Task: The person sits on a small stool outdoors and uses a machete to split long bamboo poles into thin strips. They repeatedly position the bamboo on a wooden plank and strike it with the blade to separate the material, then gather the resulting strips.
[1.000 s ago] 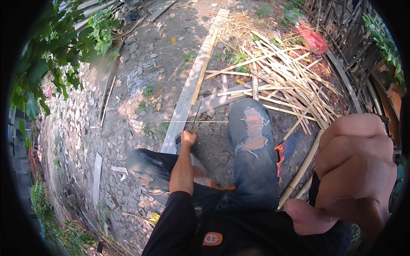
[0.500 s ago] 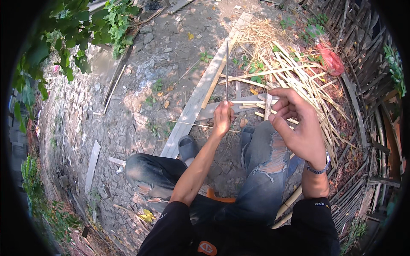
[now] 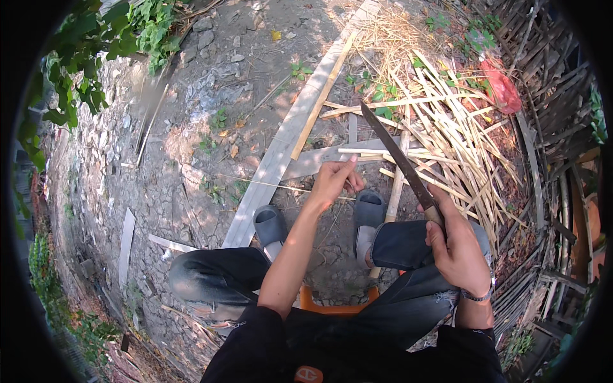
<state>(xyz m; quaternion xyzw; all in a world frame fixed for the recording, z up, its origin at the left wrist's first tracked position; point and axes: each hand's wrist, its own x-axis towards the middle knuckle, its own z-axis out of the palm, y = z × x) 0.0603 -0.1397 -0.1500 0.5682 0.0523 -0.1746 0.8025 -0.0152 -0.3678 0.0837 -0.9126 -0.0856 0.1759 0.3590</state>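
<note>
Outdoors, right hand (image 3: 461, 252) is wrapped tight round the handle of a long dark knife (image 3: 397, 154), blade angled up-left over the bamboo strip pile (image 3: 447, 121). Left hand (image 3: 333, 182) pinches a thin bamboo sliver (image 3: 281, 186) lying across the dirt ground (image 3: 191, 147), just above the grey sandals (image 3: 271, 225). Red plastic bag (image 3: 501, 86) sits crumpled at the pile's far right, by the fence (image 3: 549, 96).

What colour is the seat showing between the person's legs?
Orange: the plastic seat peeks out between the dark jeans in the head view.
</note>
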